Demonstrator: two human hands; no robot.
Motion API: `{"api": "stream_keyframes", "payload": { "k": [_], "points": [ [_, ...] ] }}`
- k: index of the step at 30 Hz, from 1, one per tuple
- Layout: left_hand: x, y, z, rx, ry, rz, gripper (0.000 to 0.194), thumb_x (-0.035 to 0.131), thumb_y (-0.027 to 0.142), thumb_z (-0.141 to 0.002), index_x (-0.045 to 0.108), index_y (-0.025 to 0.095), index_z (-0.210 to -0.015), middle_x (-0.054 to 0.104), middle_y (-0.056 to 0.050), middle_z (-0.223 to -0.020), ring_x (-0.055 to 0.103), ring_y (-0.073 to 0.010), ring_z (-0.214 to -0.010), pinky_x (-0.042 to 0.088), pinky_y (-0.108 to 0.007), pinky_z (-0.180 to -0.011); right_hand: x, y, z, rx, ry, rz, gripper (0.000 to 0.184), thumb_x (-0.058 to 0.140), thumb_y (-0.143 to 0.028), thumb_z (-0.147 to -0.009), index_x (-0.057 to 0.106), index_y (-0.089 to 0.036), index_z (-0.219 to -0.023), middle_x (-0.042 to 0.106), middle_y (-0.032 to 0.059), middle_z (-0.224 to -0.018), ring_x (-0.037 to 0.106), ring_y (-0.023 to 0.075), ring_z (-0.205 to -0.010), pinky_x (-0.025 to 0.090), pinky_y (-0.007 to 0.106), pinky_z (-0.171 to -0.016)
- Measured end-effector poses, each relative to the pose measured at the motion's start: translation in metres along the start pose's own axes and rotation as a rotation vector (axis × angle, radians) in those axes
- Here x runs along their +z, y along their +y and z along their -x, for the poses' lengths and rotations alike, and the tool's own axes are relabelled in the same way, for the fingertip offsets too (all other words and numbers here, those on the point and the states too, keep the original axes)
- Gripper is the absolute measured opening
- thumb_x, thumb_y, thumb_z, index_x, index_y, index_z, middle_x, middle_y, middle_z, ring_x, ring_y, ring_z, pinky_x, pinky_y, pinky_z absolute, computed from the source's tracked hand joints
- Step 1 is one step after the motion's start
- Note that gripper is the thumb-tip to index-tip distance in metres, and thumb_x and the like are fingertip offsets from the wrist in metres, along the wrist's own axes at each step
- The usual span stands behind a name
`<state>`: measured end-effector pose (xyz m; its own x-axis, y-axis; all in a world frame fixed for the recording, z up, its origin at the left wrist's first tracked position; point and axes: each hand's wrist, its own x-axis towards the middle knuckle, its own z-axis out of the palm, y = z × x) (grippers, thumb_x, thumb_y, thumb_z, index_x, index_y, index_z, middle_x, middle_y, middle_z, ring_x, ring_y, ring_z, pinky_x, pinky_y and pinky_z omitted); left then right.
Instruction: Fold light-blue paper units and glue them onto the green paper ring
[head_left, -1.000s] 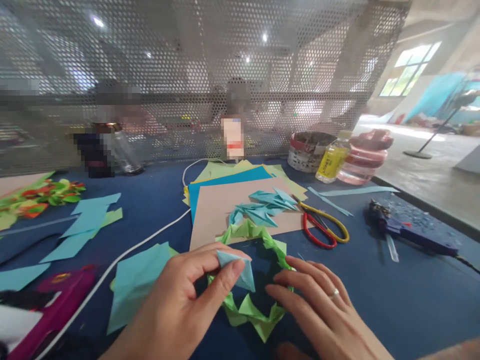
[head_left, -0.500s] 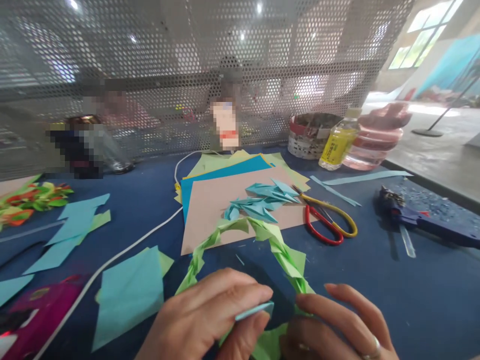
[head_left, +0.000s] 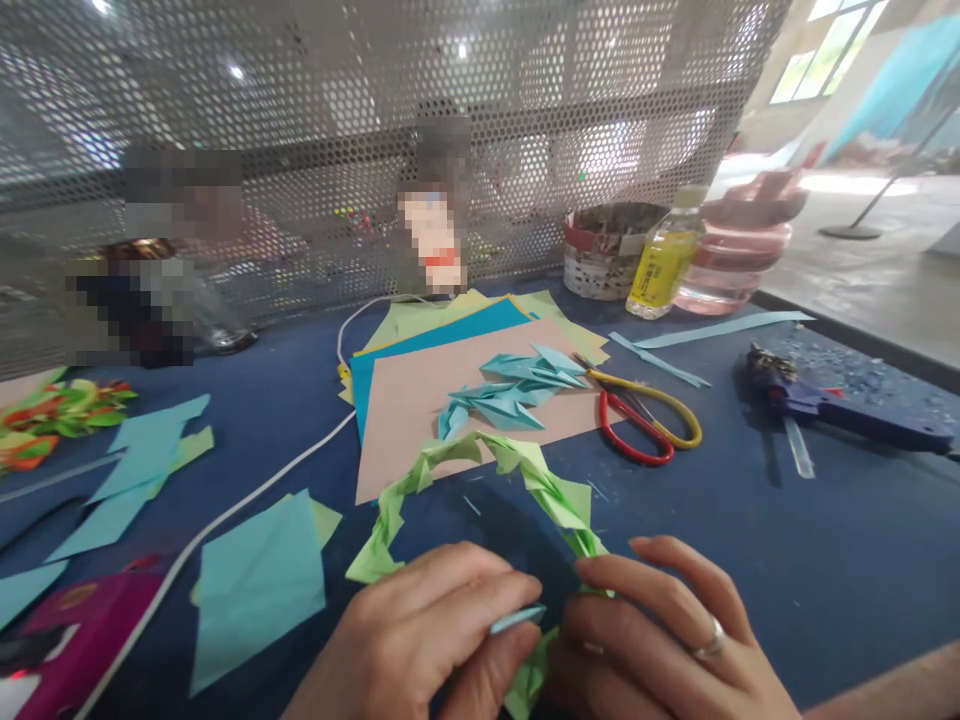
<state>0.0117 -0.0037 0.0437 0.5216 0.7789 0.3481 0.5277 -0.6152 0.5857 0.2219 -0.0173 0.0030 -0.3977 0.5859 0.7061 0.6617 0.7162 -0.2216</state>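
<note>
My left hand [head_left: 427,630] is closed, pinching a small folded light-blue paper piece [head_left: 517,618] between thumb and fingers; most of the piece is hidden. My right hand [head_left: 660,625], with a ring on one finger, is closed on the right side of a green folded-paper wreath [head_left: 559,492]. The wreath arches away from me, and its near part is largely behind my hands. Just beyond the wreath, folded light-blue paper leaves [head_left: 510,395] lie on a pale pink sheet [head_left: 401,420]. Scissors [head_left: 645,430] with red and yellow handles rest at that sheet's right edge.
A blue glue gun [head_left: 840,405] lies at right. Behind stand a yellow-labelled bottle [head_left: 660,265], a pink container [head_left: 739,240] and a round basket [head_left: 607,275]. Light-blue sheets [head_left: 262,580], a white cable [head_left: 292,465] and a magenta object [head_left: 97,630] occupy the left. A perforated metal panel [head_left: 315,110] closes the back.
The view has shifted slightly. My right hand has come a little nearer my left, and the blue piece shows less between my left fingers. Both hands keep their holds.
</note>
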Motion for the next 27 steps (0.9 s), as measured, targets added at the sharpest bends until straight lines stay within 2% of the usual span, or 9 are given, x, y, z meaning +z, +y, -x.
{"api": "stream_keyframes", "payload": {
  "k": [6,9,11,13,17,22,27],
  "points": [
    [-0.003,0.004,-0.007,-0.091,0.01,0.058,0.023,0.059,0.011,-0.09,0.069,0.026,-0.103,0.073,0.006,-0.094,0.071,-0.0064,-0.085,0.051,-0.009,-0.08,0.009,0.005,-0.004,0.059,0.017,-0.08,0.032,0.052,-0.034,-0.101,0.064,-0.027,-0.073,0.072,-0.0082,-0.08,0.063,0.0099,-0.1,0.029,0.025,-0.108],
    [-0.004,0.004,-0.011,-0.144,0.015,0.124,0.022,0.056,0.015,-0.092,0.072,0.03,-0.097,0.074,0.007,-0.087,0.07,-0.0074,-0.078,0.051,-0.012,-0.071,0.01,0.006,-0.005,0.096,-0.045,-0.136,0.031,0.048,-0.035,-0.102,0.064,-0.026,-0.077,0.071,-0.0048,-0.084,0.062,0.0119,-0.103,0.033,0.028,-0.103],
    [-0.004,0.005,-0.013,-0.2,-0.018,0.147,0.021,0.055,0.02,-0.093,0.074,0.029,-0.091,0.074,0.005,-0.085,0.07,-0.0098,-0.076,0.052,-0.015,-0.068,0.007,0.007,-0.006,0.087,-0.024,-0.153,0.032,0.045,-0.036,-0.102,0.063,-0.026,-0.078,0.07,-0.0031,-0.084,0.061,0.0137,-0.103,0.035,0.03,-0.101],
    [-0.006,0.005,-0.014,-0.257,-0.079,0.148,0.021,0.054,0.025,-0.094,0.073,0.025,-0.084,0.074,0.003,-0.085,0.071,-0.0125,-0.08,0.052,-0.016,-0.07,0.003,0.006,-0.009,0.075,-0.059,-0.153,0.026,0.049,-0.035,-0.1,0.063,-0.026,-0.08,0.07,-0.0029,-0.086,0.061,0.0147,-0.104,0.035,0.031,-0.1],
    [-0.01,0.009,-0.018,-0.344,-0.211,0.169,0.029,0.05,0.034,-0.098,0.071,0.023,-0.082,0.073,0.001,-0.086,0.07,-0.0151,-0.086,0.053,-0.019,-0.079,-0.011,0.004,-0.016,0.116,-0.295,-0.154,0.007,0.062,-0.023,-0.093,0.065,-0.025,-0.087,0.07,-0.0018,-0.095,0.059,0.0157,-0.108,0.039,0.031,-0.099],
    [-0.014,0.015,-0.021,-0.42,-0.236,0.165,0.033,0.048,0.038,-0.098,0.074,0.022,-0.086,0.074,0.002,-0.085,0.069,-0.0159,-0.084,0.053,-0.02,-0.077,-0.015,0.001,-0.019,0.143,-0.323,-0.136,0.007,0.063,-0.022,-0.092,0.065,-0.023,-0.086,0.068,-0.0013,-0.093,0.059,0.0169,-0.1,0.041,0.035,-0.097],
    [-0.016,0.018,-0.022,-0.455,-0.256,0.15,0.04,0.047,0.041,-0.098,0.071,0.019,-0.076,0.07,0.002,-0.075,0.064,-0.0151,-0.072,0.05,-0.019,-0.063,-0.015,-0.002,-0.021,0.158,-0.311,-0.191,0.008,0.062,-0.019,-0.093,0.064,-0.022,-0.086,0.067,-0.0009,-0.091,0.057,0.0163,-0.099,0.041,0.034,-0.096]
  ]
}}
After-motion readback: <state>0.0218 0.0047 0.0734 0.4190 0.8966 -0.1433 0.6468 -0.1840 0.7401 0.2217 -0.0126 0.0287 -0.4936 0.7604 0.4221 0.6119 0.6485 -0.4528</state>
